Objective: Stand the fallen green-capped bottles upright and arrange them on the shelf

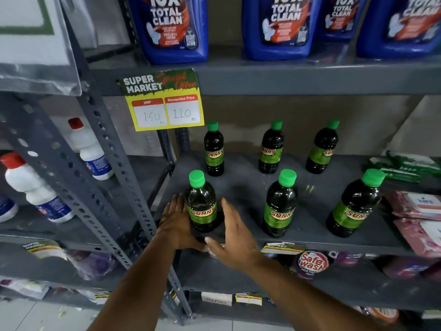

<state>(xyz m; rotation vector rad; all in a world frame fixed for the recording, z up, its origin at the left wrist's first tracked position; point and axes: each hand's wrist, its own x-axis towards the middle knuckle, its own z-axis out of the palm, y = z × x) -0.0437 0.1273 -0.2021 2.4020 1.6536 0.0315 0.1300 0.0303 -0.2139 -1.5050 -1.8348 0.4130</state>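
Note:
Several dark bottles with green caps and green "SUNNY" labels stand upright on the grey shelf (241, 187), three in a back row and three in front. My left hand (175, 223) cups the left side and base of the front-left bottle (201, 204), thumb across its foot. Just right of that bottle, with a small gap, my right hand (235, 237) has its fingers spread and holds nothing. The front-middle bottle (279, 206) and front-right bottle (353, 206) stand apart. In the back row are the left bottle (214, 150), middle bottle (270, 149) and right bottle (322, 149).
A yellow price tag (164, 101) hangs from the shelf above, which carries blue cleaner jugs (171, 27). Green packs (403, 167) and pink packs (420, 211) lie at the shelf's right end. White bottles with red caps (35, 187) stand behind the perforated upright (112, 163).

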